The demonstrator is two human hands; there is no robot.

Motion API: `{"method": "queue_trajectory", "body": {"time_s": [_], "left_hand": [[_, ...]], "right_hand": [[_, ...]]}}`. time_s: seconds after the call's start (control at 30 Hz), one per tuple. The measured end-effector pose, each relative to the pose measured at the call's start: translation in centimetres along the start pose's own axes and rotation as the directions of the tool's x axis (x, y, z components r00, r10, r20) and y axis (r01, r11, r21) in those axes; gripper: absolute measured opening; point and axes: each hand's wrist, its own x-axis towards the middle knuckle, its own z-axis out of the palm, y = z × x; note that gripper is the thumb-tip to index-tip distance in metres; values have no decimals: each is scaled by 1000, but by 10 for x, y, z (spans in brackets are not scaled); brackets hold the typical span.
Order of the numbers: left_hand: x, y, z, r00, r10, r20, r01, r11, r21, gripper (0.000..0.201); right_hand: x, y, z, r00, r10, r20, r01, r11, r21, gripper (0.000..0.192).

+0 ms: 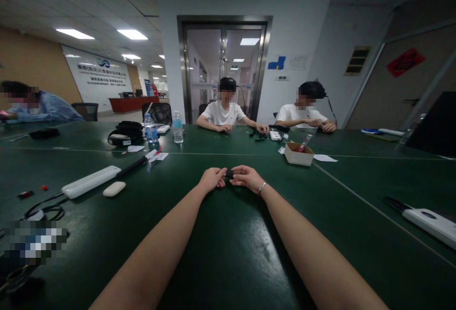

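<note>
A small black object [229,174] is held between my two hands, just above or on the green table [228,224]; it is too small and covered to name. From the left, my left hand [213,179] grips one end with the thumb and curled fingers. My right hand [248,177], with a bracelet at the wrist, has its thumb and fingers closed on the other end. Fingers hide most of the object's outline.
To the left lie a white power strip [90,182], a white oval case [114,189] and black cables. Water bottles [177,127] stand farther back. A small cardboard box [298,154] is ahead right. Two people [226,110] sit opposite; a white device [431,222] lies far right.
</note>
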Motion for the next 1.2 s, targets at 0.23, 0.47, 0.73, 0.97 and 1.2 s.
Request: {"method": "queue_trajectory", "body": {"time_s": [0.23,0.47,0.73,0.97,1.2], "left_hand": [[-1,-2,-5,999,44,-13,-42,988,148,51],[-4,0,-5,998,54,-24,-49,985,164,53],[-2,-7,-1,995,93,-41,-89,990,105,44],[-2,-7,1,990,137,-36,-139,989,-55,25],[-5,-3,1,983,180,-32,-182,976,-123,27]], "right_hand": [[-1,-1,-2,999,-7,45,7,1000,3,28],[-1,0,-2,999,-14,45,13,1000,16,29],[2,1,-1,1000,6,-11,-6,1000,-6,23],[5,3,0,998,18,-62,-17,1000,16,14],[8,4,-2,996,37,-77,-32,998,63,9]]}}
